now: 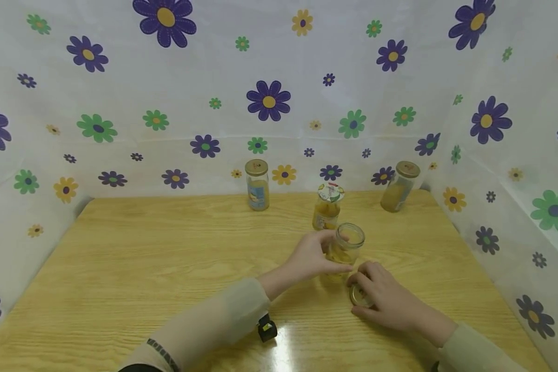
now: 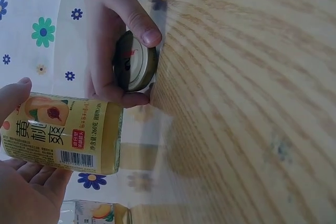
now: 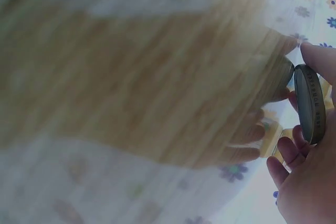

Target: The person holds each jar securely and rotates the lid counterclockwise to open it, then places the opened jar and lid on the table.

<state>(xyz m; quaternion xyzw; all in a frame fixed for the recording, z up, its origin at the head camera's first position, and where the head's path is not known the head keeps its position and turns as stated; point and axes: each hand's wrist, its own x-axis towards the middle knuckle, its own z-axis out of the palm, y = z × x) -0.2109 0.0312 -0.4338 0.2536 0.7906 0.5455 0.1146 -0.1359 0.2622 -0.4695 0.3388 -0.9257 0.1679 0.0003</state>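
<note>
My left hand (image 1: 312,257) grips a lidless glass jar (image 1: 347,251), thumb on the near side and fingers behind. In the left wrist view this jar (image 2: 86,124) shows a yellow peach label with a barcode; whether its base touches the table cannot be told. Close by on the right, my right hand (image 1: 390,302) holds a round gold lid (image 1: 359,296) by its rim, low over the table. The lid (image 3: 311,103) is apart from the jar, and red and dark marks show on its top in the left wrist view.
Just behind the gripped jar stands a jar with a fruit-patterned lid (image 1: 331,193). Two gold-lidded jars stand farther back, one at the middle (image 1: 258,192) and one at the right (image 1: 397,192). Flowered cloth (image 1: 167,82) walls the wooden table (image 1: 167,248). A black object (image 1: 267,329) is by the left sleeve.
</note>
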